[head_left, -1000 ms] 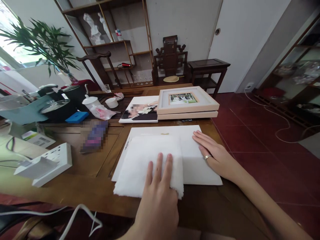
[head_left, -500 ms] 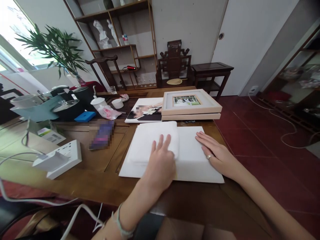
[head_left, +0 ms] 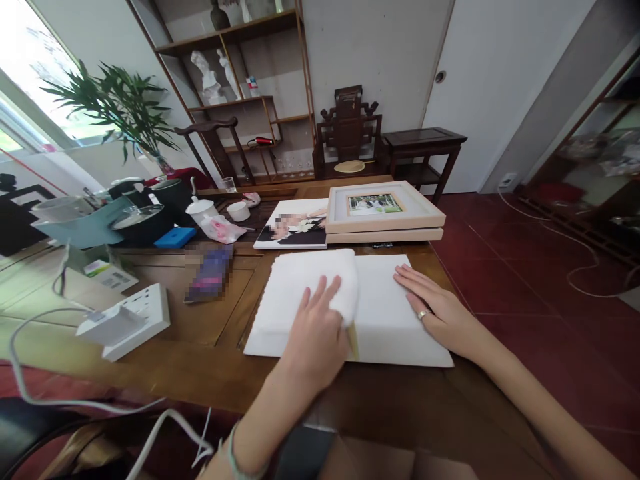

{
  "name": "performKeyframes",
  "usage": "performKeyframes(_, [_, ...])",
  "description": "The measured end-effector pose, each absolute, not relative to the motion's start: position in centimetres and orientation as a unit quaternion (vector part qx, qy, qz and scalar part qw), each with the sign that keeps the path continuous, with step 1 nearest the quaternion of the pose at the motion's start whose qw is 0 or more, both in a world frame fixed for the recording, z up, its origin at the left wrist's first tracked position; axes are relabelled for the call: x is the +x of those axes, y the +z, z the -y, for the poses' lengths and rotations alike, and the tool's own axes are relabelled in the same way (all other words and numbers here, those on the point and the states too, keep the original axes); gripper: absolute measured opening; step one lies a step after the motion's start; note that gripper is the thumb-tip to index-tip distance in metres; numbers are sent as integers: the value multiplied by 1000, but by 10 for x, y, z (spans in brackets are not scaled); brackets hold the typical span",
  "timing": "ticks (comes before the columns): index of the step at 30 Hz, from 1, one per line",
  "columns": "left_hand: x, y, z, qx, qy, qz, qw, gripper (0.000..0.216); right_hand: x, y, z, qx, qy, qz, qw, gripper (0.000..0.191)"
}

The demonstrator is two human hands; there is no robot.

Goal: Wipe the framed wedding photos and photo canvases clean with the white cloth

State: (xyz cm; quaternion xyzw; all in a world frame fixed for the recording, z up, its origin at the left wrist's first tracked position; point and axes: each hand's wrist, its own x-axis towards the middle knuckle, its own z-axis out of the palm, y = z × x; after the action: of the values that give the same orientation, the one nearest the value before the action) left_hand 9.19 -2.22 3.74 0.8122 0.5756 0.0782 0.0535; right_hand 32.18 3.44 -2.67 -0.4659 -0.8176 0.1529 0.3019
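A flat white board (head_left: 390, 313) lies on the wooden table (head_left: 165, 360) near its front edge. On its left half sits a folded white cloth (head_left: 300, 283). My left hand (head_left: 317, 337) presses flat on the cloth's near right corner, fingers together. My right hand (head_left: 440, 310), with a ring on one finger, rests palm down on the board's right side, fingers spread and holding nothing. A thin yellowish strip shows at the board just right of my left hand.
Behind the board lie two stacked wooden picture frames (head_left: 383, 213) and a flat photo print (head_left: 293, 223). A white power strip (head_left: 127, 320) with cables sits at the left, beside a blurred booklet (head_left: 207, 280), pots, cups and a plant (head_left: 120, 107). Table edge drops to red floor at right.
My left hand slid the cloth from the board's near left corner toward its far side, then drew back slightly. My right hand stayed on the board. The view lifted a little.
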Motion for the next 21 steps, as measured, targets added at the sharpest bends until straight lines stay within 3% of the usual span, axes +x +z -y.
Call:
performKeyframes(6, [77, 38, -8, 817, 48, -574, 21, 30, 321, -26, -35, -460, 152, 821, 303, 42])
performKeyframes(16, [72, 34, 75, 834, 53, -550, 17, 32, 323, -30, -36, -460, 165, 815, 313, 42])
performKeyframes(21, [55, 38, 38, 821, 52, -568, 24, 32, 324, -31, -36, -456, 166, 815, 317, 42])
